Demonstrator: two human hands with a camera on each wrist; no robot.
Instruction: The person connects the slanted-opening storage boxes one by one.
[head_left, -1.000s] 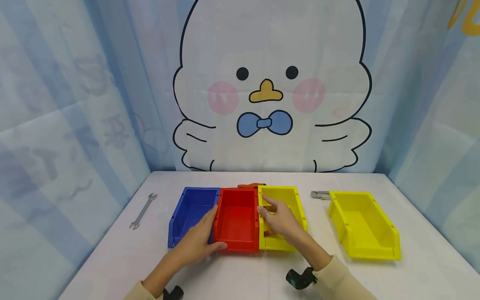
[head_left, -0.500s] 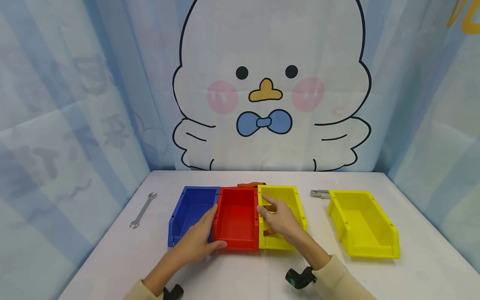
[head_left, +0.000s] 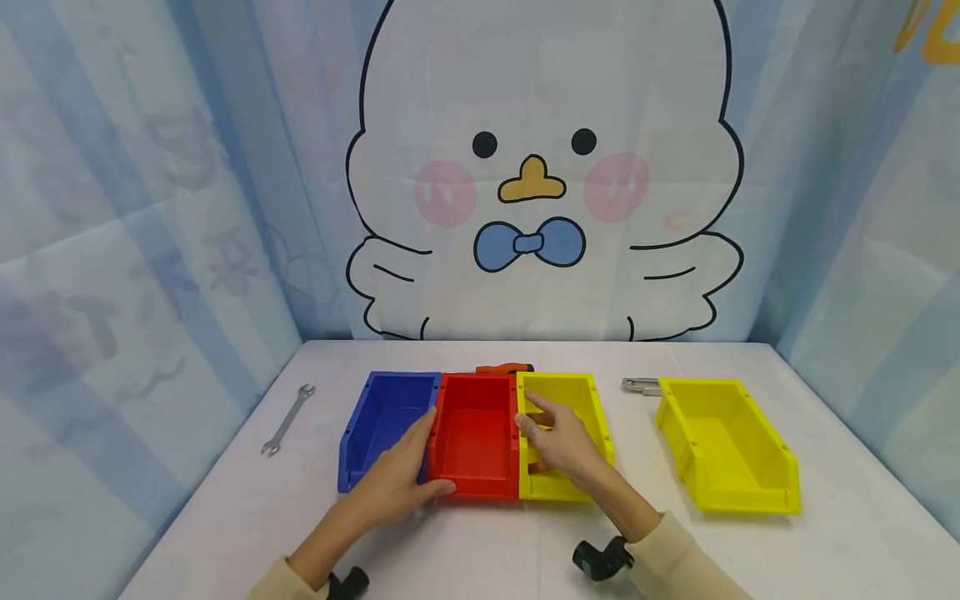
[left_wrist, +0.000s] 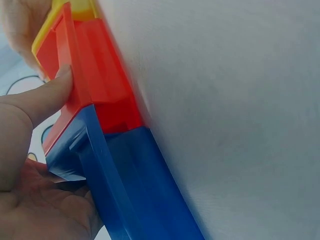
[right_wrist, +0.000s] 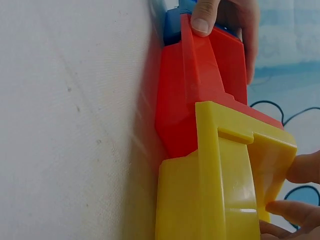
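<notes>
In the head view, a blue bin (head_left: 392,417), a red bin (head_left: 477,442) and a yellow bin (head_left: 558,487) stand side by side, touching. My left hand (head_left: 393,483) grips the red bin at its front left corner. Its thumb lies on the front lip; the other fingers run along the wall where red meets blue, partly hidden in the left wrist view. My right hand (head_left: 566,442) reaches into the yellow bin, its spread fingers touching the wall beside the red bin. In the right wrist view, those fingers (right_wrist: 295,212) show only at the edge.
A second yellow bin (head_left: 738,450) stands apart on the right, with a metal tool (head_left: 641,387) partly hidden behind it. A wrench (head_left: 288,421) lies at the left. Behind the red bin, an orange-handled tool (head_left: 504,368) shows. A printed curtain (head_left: 540,300) closes off the table's back.
</notes>
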